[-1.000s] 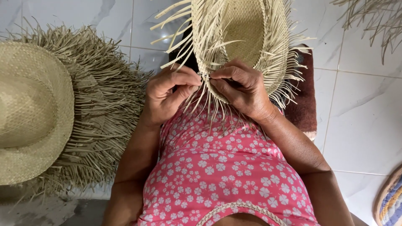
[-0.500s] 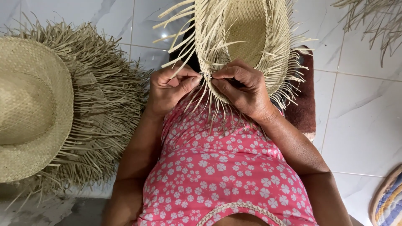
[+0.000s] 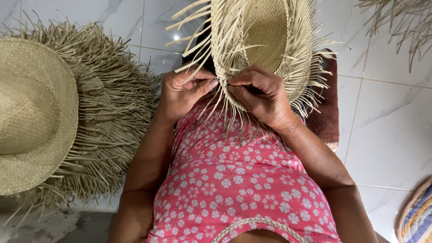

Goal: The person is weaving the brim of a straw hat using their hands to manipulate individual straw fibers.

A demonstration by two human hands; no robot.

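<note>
The left hand point(image 3: 182, 92) is curled in, thumb and fingertips pinching loose straw strands at the near edge of the unfinished straw hat point(image 3: 263, 38), and the right hand point(image 3: 261, 94) meets it there, fingers bent and pinching the same spot on the woven rim (the two thumbs almost touch). The hat is held up in front of the chest, its hollow crown facing the person, unwoven strands sticking out all round the brim and hanging over the pink flowered dress point(image 3: 238, 180). Behind it sits a dark red cushion point(image 3: 326, 114). Well off to the left, on the white tiled floor point(image 3: 387, 130), lies a finished straw hat point(image 3: 33, 112) on a heap of fringed ones point(image 3: 112, 117).
</note>
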